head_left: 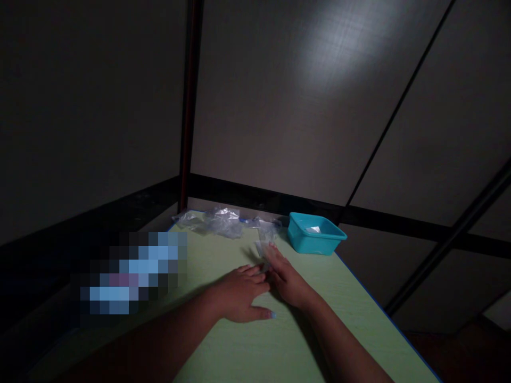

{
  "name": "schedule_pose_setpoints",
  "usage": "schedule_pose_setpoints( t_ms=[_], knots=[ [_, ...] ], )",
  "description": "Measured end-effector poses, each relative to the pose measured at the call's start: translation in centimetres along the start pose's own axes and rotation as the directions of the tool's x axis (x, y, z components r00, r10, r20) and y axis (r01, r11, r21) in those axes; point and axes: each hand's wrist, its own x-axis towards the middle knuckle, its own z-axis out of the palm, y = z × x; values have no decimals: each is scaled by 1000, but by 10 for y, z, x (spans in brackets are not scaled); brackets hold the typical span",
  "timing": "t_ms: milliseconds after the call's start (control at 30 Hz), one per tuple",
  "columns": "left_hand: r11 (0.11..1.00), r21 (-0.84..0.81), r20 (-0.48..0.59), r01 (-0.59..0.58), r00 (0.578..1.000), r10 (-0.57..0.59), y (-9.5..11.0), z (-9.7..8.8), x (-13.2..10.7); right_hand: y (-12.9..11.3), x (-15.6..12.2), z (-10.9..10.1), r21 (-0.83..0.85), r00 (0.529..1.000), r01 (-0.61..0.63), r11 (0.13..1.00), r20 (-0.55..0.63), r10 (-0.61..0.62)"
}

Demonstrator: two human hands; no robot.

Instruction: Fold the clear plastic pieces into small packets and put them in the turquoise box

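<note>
My left hand (244, 294) lies palm down over the green tabletop (235, 348), its fingers stretched out and thumb apart. Beside it, the fingers of my right hand (286, 274) are held together around a small clear plastic bag (261, 248), which pokes out past the fingertips. The fingertips of my left hand come close to the right thumb; whether they touch the bag is hidden. Just beyond the right hand lies another clear plastic bag (270, 230).
Several crumpled clear plastic bags (223, 222) lie along the far left edge. A turquoise plastic basket (313, 244) stands at the far right edge with something whitish (313, 230) inside. Dark panels (271, 117) rise behind the table. A blurred-out patch (136, 271) covers the left side.
</note>
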Motion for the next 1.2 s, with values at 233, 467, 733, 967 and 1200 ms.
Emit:
schedule_pose_setpoints(
  t_ms=[233,467,733,967,1200],
  knots=[
    [1000,-15,-35,-18,999,18,1,-1,1,2,-1,2,-18,998,-43,999,45,44],
    [1000,-21,-17,-10,1000,10,3,-5,1,-9,-3,-2,-47,987,-111,993,115,116],
    [998,-57,-16,-3,1000,2,4,-5,0,-13,-2,-4,-62,986,-117,991,115,124],
    [998,-54,-48,-30,998,27,2,-6,0,-17,-3,-6,-52,985,-114,992,122,120],
    [997,-53,-65,-52,997,48,4,-10,0,-16,-4,-8,-5,987,-109,994,120,109]
  ],
)
